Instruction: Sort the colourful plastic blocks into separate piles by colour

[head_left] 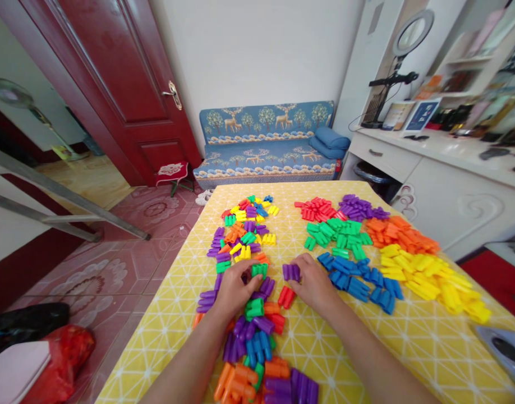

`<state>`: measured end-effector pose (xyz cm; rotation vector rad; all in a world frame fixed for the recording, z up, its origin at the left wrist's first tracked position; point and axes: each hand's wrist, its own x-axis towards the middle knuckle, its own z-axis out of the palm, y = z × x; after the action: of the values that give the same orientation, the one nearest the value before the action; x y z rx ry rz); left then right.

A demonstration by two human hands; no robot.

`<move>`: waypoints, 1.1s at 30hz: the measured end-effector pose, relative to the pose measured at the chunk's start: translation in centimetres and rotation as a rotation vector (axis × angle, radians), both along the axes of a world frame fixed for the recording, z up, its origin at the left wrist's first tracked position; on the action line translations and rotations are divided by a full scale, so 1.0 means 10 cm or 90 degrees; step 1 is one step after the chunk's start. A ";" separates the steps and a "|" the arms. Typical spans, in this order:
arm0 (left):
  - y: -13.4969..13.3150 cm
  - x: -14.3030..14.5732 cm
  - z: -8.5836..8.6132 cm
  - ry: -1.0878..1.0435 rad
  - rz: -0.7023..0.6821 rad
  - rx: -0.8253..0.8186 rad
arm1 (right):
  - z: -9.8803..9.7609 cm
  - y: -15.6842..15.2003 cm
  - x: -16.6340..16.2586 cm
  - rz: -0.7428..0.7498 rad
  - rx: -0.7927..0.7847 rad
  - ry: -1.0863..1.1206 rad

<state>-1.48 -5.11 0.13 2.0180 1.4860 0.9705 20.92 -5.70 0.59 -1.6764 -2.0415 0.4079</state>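
My left hand [235, 287] pinches a green plastic block [260, 270] of joined tubes between thumb and fingers, over the long mixed-colour heap. Facing it, my right hand [313, 280] has its fingers closed on a purple plastic block [290, 272]. Just below that one lies a red block [286, 297] on the yellow tablecloth [325, 348]. Mixed blocks [257, 348] run along the left side of the table. To the right, blocks lie grouped by colour: red [318, 210], purple [358, 206], green [339, 231], orange [400, 233], blue [350, 279] and yellow [438, 278].
A grey object [504, 350] rests at the table's right edge. Beyond the far edge stands a blue sofa [257, 160]. A white dresser [451, 174] is on the right, a metal ladder [72, 216] and bags [68, 359] on the left.
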 end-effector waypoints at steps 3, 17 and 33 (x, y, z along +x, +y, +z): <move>0.00 0.00 0.01 -0.006 0.003 0.000 | 0.15 0.05 0.04 0.001 0.017 0.006; 0.00 0.01 0.01 -0.006 0.002 -0.010 | 0.40 1.88 2.21 -0.467 0.060 0.005; -0.01 -0.01 -0.02 -0.016 -0.015 -0.003 | 0.27 1.61 1.69 -0.330 0.230 0.277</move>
<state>-1.54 -5.17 -0.04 2.0082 1.4480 0.9778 37.79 10.44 3.25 -1.6349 -1.2275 0.1861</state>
